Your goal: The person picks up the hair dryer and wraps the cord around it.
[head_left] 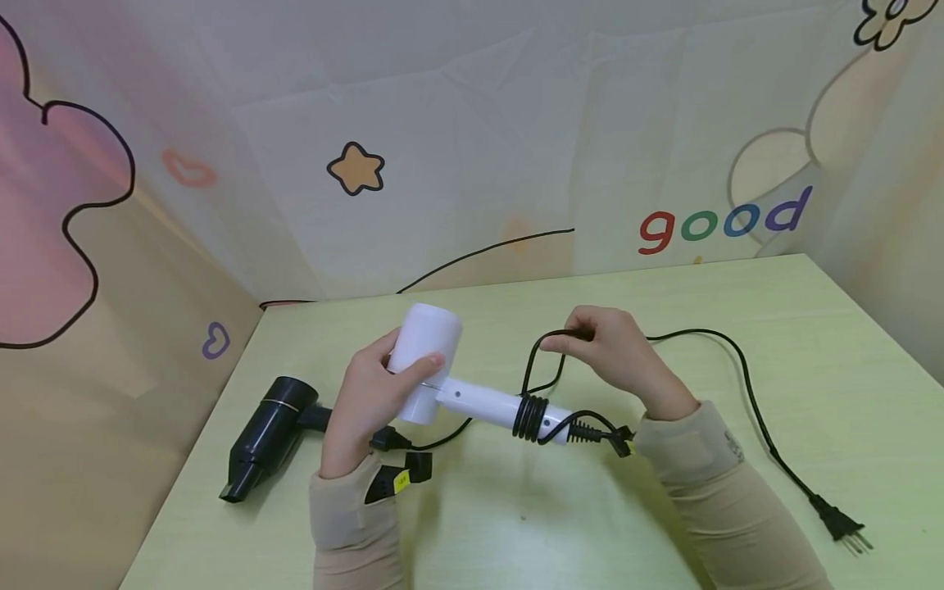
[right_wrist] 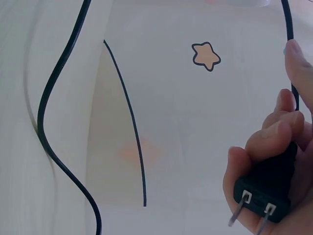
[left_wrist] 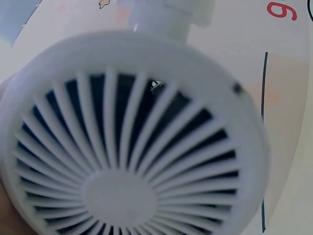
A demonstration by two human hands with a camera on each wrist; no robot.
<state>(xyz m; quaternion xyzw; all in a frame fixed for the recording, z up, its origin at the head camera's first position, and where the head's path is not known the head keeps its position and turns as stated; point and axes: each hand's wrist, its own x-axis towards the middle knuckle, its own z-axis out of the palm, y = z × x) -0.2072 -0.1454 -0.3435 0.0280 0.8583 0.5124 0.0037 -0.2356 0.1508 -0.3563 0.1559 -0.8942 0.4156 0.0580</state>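
Note:
My left hand (head_left: 369, 389) grips the barrel of a white hair dryer (head_left: 479, 399), thumb across its front. Black cord (head_left: 529, 418) is wound in several turns round the dryer's handle. The dryer's round vent grille (left_wrist: 120, 193) fills the left wrist view. To the right of the handle, my right hand (head_left: 615, 352) pinches a raised loop of black cord (head_left: 533, 360) between thumb and fingers. In the right wrist view, a black two-prong plug (right_wrist: 266, 183) sits within that hand's curled fingers (right_wrist: 269, 142).
A black hair dryer (head_left: 269, 434) lies on the light green table (head_left: 472, 524) at the left, partly behind my left wrist. Black cord (head_left: 748, 385) curves across the right side to a plug (head_left: 837, 520) near the front. A printed backdrop (head_left: 472, 164) stands behind the table.

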